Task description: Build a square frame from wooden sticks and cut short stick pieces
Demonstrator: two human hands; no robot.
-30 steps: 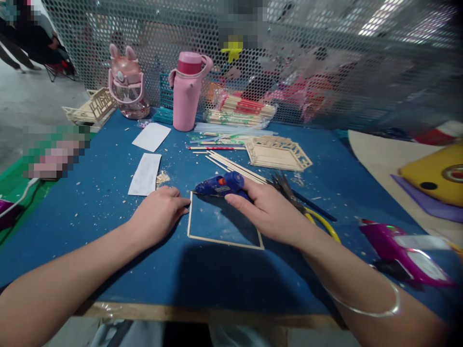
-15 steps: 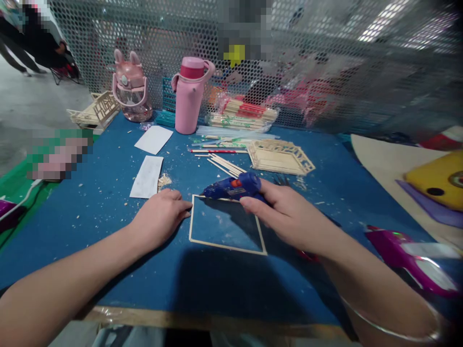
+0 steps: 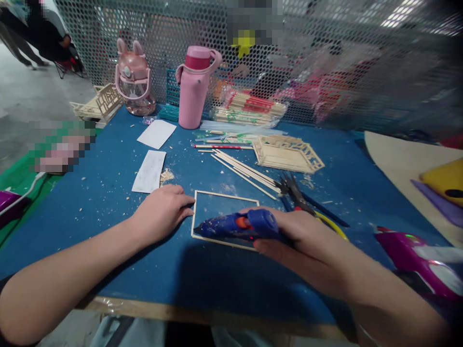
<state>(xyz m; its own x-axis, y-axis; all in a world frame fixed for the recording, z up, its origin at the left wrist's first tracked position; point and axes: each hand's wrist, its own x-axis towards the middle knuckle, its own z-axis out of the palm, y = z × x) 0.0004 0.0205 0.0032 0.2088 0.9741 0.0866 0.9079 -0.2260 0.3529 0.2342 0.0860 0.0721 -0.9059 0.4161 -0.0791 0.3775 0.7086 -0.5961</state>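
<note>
A thin rectangular frame of wooden sticks [image 3: 227, 194] lies flat on the blue tabletop in front of me. The thumb and forefinger of my left hand [image 3: 164, 212] pinch its left side. My right hand [image 3: 300, 236] grips a blue glue gun [image 3: 231, 224] with an orange part on its body. The gun's dark nozzle points left, at the frame's near left corner; whether it touches the stick I cannot tell. My right hand and the gun hide part of the frame's right side.
Loose wooden sticks [image 3: 246, 171], pliers [image 3: 294, 193] and a slatted wooden piece [image 3: 287, 156] lie beyond my right hand. Two white paper pieces [image 3: 149, 171] are at left. A pink flask [image 3: 194, 91] and a rabbit-eared bottle [image 3: 134, 82] stand by the mesh panel [image 3: 307, 67].
My right hand has brought the glue gun from the frame's far left corner toward me, to the near left corner. My left hand still pinches the left side. The view has shifted slightly.
</note>
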